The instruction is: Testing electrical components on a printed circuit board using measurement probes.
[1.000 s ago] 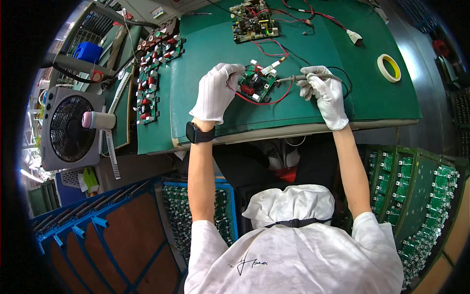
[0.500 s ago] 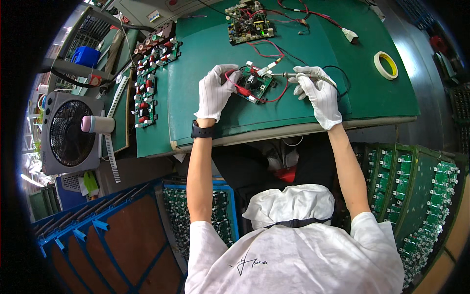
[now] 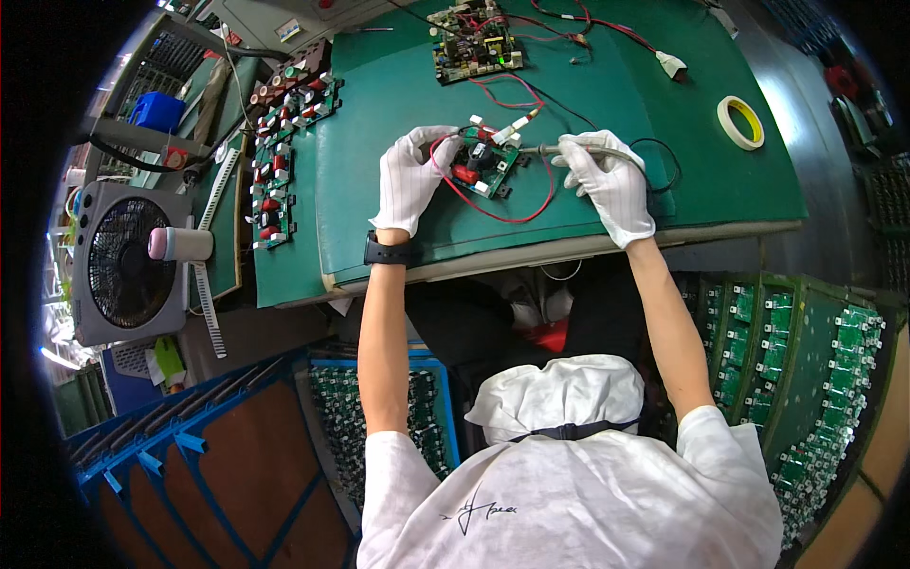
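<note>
My left hand (image 3: 408, 183), in a white striped glove, is closed with its fingertips at the left side of a small green circuit board (image 3: 485, 169). The board carries a red part, a dark part and white connectors. A red wire (image 3: 517, 222) starts by those fingertips and loops round the board's near side. In my gloved right hand (image 3: 611, 187) is a slim pen-shaped metal tool (image 3: 542, 149), pointing left with its tip close to the white connector at the board's right edge. Whether the tip touches cannot be seen. Its kind is unclear.
A larger wired circuit board (image 3: 479, 43) lies at the back of the green-topped table (image 3: 379, 104). Boards with red parts (image 3: 273, 194) line the left side. A tape roll (image 3: 740, 123) and white plug (image 3: 671, 65) lie right. A fan (image 3: 131, 261) stands left; board racks (image 3: 806, 332) stand lower right.
The red wire has moved off the board's face and now bows out below it. Both hands keep nearly the same places, and the tool tip stays near the board's right edge.
</note>
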The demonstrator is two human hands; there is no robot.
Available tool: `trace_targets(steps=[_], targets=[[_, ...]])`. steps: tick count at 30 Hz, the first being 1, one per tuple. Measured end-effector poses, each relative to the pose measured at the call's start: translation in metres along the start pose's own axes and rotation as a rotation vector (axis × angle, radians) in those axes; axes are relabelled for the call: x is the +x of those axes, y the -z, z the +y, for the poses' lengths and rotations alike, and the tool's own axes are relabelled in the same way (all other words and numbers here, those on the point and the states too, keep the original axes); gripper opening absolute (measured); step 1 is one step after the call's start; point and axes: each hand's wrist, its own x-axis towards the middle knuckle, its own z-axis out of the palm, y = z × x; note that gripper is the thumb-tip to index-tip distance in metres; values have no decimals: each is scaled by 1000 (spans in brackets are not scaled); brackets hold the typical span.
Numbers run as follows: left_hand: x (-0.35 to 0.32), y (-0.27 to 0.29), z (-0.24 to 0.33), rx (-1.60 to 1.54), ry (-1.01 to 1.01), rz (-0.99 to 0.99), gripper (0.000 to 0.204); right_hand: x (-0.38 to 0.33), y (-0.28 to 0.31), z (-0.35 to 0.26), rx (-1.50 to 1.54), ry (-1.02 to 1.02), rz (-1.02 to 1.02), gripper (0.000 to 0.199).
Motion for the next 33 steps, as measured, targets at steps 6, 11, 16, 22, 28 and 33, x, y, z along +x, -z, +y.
trace_targets(steps=[6, 11, 16, 22, 28, 33], targets=[[-1, -1, -3, -20, -16, 2, 24, 1, 0, 9, -89, 73, -3, 13], [0, -2, -2, -27, -37, 11, 23, 3, -2, 9, -168, 153, -38, 18], [-2, -1, 2, -29, -28, 1, 22, 2, -3, 7, -236, 162, -68, 21], [-3, -8, -3, -26, -131, 42, 15, -1, 0, 8, -373, 258, -48, 16], [-4, -5, 6, -6, -94, 24, 16, -2, -7, 0, -277, 168, -30, 16], [-5, -4, 1, 68, -78, 10, 23, -2, -6, 5, -237, 128, -27, 18]])
